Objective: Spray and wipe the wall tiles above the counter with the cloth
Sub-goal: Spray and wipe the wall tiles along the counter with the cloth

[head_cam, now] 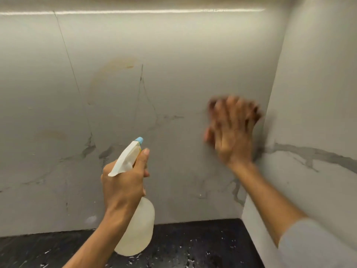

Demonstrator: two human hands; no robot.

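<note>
Above the counter (193, 238), left hand (123, 180) grips the upright spray bottle (135, 229), nozzle toward tiles (173, 84); right hand (231, 132) spread flat.

Dim, top strip glare, right hand (230, 130) motion-blurred

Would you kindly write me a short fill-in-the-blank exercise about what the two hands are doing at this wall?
1. The left hand holds a spray ____.
2. The nozzle tip of the bottle is coloured ____.
3. The right hand is pressed against the tiles close to the wall's ____.
4. The counter below the tiles is ____ with pale flecks.

Missing words: bottle; blue; corner; black
</note>
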